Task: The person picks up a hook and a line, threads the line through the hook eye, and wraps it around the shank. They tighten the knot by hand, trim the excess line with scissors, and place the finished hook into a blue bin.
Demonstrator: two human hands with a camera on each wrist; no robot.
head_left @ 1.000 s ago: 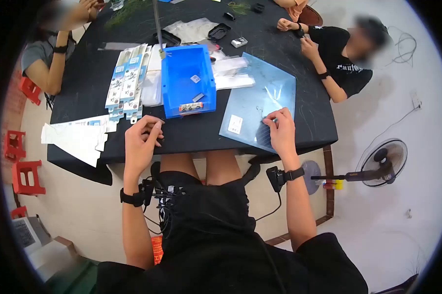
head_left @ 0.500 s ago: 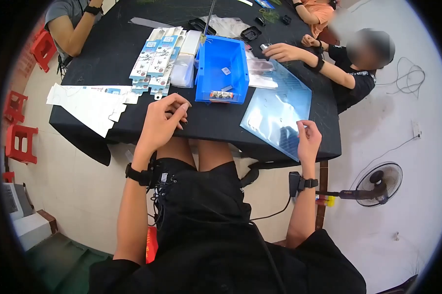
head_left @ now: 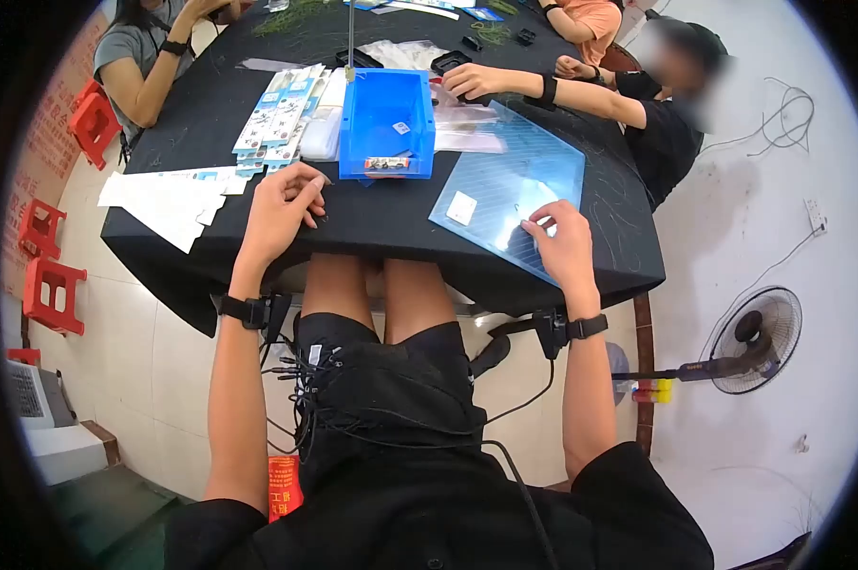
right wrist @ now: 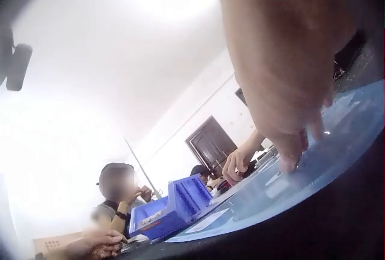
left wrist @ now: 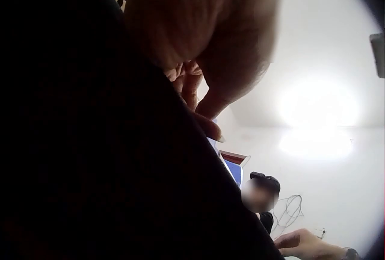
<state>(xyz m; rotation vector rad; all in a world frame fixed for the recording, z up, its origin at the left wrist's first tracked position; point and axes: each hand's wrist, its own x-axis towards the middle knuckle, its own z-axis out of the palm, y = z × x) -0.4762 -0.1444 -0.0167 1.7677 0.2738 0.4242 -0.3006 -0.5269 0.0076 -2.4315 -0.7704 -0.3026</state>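
Observation:
My left hand (head_left: 285, 204) is at the table's near edge, in front of the blue bin (head_left: 387, 114), fingers bent and thumb near the index finger. Whether something thin lies between them cannot be told; the left wrist view shows the hand (left wrist: 210, 37) dark, beside black cloth. The right hand (head_left: 567, 245) is low over a translucent blue sheet (head_left: 505, 171) with a white label (head_left: 461, 208). In the right wrist view, that hand's (right wrist: 289, 79) fingertips point down at the sheet (right wrist: 258, 203); a tiny shiny spot is beside them, too small to identify.
Printed card packets (head_left: 279, 114) and white paper pieces (head_left: 168, 199) lie to the left. Clear bags (head_left: 472, 130) are right of the bin. A person at the right (head_left: 671, 123) reaches an arm across the table; another sits at the left (head_left: 139, 71). A fan (head_left: 752, 342) stands at the right.
The head view has shifted. The person at the right has stretched an arm over the table, their hand now near the bin's right side. My hands stay near the bin and over the blue sheet.

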